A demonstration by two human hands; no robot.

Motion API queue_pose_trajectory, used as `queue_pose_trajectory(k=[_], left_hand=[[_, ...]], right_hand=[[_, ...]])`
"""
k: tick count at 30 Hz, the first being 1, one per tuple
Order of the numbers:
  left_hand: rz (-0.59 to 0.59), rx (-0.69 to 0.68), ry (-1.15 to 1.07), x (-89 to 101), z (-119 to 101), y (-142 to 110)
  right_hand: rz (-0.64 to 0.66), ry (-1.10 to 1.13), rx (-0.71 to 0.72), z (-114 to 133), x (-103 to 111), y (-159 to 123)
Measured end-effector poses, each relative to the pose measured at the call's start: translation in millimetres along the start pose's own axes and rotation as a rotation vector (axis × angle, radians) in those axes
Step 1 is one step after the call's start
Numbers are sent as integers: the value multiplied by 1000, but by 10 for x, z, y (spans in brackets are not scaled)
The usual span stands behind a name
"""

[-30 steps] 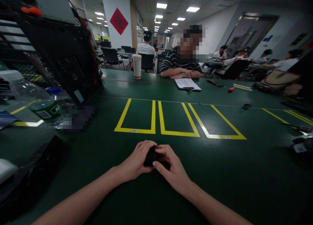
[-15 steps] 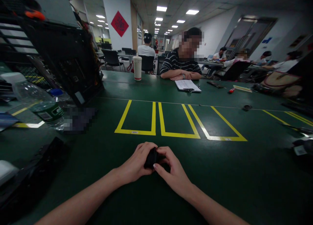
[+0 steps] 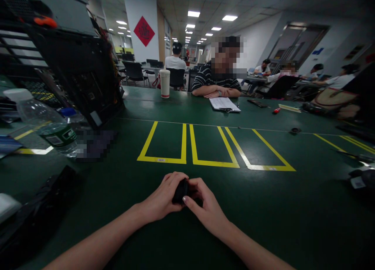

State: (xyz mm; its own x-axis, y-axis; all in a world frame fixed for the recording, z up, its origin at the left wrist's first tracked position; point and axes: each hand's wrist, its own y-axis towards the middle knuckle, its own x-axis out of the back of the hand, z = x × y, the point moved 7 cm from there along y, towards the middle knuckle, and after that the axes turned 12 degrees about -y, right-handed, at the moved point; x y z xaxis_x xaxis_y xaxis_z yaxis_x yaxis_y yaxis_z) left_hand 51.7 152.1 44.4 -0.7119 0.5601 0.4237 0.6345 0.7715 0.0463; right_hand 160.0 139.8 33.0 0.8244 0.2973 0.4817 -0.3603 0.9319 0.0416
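Note:
Both my hands meet low on the dark green table, just in front of three yellow taped rectangles. A small black object sits between them. My left hand curls round its left side with fingers closed over the top. My right hand pinches its right side with thumb and fingertips. What the object is I cannot make out; most of it is hidden by the fingers.
A clear water bottle and a black open case stand at the left. A person in a striped shirt sits across the table with papers and a white cup. Small tools lie at the right.
My hands and the black object stay together in the same grip. The camera has tilted slightly, shifting the scene downward a little.

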Motion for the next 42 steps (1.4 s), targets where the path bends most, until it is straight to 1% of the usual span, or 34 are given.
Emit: queue_pose_trajectory(k=[3,5,11,15,17,21,23,25,28,31,33,35,38,42], left_hand=[[-10,-22,8,5,-13,1],[-19,-41,20,5,-25,6],[-29,-45,37,-8,-32,28],[-15,-25,25,-12,-27,26],[-12,-10,12,-6,-20,19],[-13,-13,7,6,-41,11],[-8,-9,8,4,-51,12],[-4,1,8,0,-55,14],[-2,9,5,-2,-48,11],[-4,9,1,-1,-34,4],[-7,6,-4,1,-25,1],[-12,3,-12,4,-22,1],[-17,-1,-10,6,-29,5],[-3,-14,-1,1,-58,7]], right_hand=[[-47,-31,78,60,37,-23],[-60,-40,93,65,43,-30],[-71,34,8,-27,25,-1],[-23,35,-45,-59,-10,9],[-19,-2,-20,-35,-9,6],[-90,-50,97,54,42,-20],[-97,-52,120,67,46,-29],[-100,-40,105,53,45,-27],[-104,5,37,11,39,-13],[-46,23,-35,-13,-4,-5],[-18,7,-42,3,-22,-9],[-28,-27,-10,39,-14,-16],[-82,-83,62,86,17,-28],[-132,-95,125,91,35,-26]])
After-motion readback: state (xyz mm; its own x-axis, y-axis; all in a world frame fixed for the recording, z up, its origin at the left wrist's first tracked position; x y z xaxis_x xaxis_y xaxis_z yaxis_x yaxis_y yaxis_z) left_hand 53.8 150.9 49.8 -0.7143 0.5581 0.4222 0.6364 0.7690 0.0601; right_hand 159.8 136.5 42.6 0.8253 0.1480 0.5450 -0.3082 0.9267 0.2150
